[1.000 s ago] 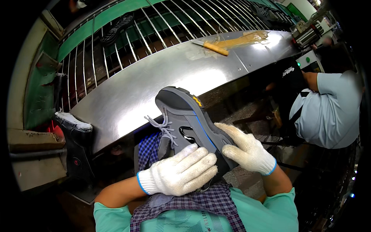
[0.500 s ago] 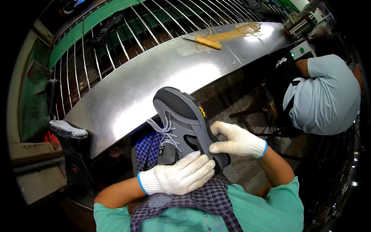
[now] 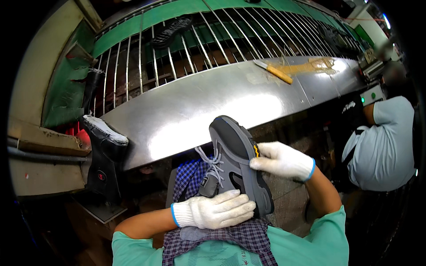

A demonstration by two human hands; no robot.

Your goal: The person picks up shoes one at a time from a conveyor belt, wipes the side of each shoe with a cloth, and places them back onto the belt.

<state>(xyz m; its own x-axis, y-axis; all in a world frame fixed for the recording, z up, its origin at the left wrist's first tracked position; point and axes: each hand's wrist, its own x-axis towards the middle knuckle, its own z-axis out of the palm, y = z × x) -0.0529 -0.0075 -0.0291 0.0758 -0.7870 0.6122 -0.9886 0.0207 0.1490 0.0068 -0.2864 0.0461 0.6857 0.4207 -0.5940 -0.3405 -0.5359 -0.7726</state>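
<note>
A grey sneaker-style shoe (image 3: 242, 166) with a black toe cap, pale laces and a thick dark sole is tilted on its side over my lap, its toe pointing away from me. My left hand (image 3: 217, 209), in a white knitted glove, holds the heel end, fingers together across the upper near the opening. Its thumb is hidden. My right hand (image 3: 284, 160), gloved the same way, pinches the sole edge by a yellow mark between thumb and fingers. Checked cloth (image 3: 191, 177) lies under the shoe.
Beyond the shoe curves a metal worktop (image 3: 186, 111) bearing a wooden-handled knife (image 3: 277, 73) and brownish residue. A black boot-shaped stand (image 3: 105, 155) rises at the left. Behind run metal bars (image 3: 171, 57) with a dark shoe sole (image 3: 172, 31). A co-worker (image 3: 381, 146) sits at the right.
My right hand has slid along the sole edge from near the heel to the yellow mark. My left hand stays on the heel end. The whole view has shifted.
</note>
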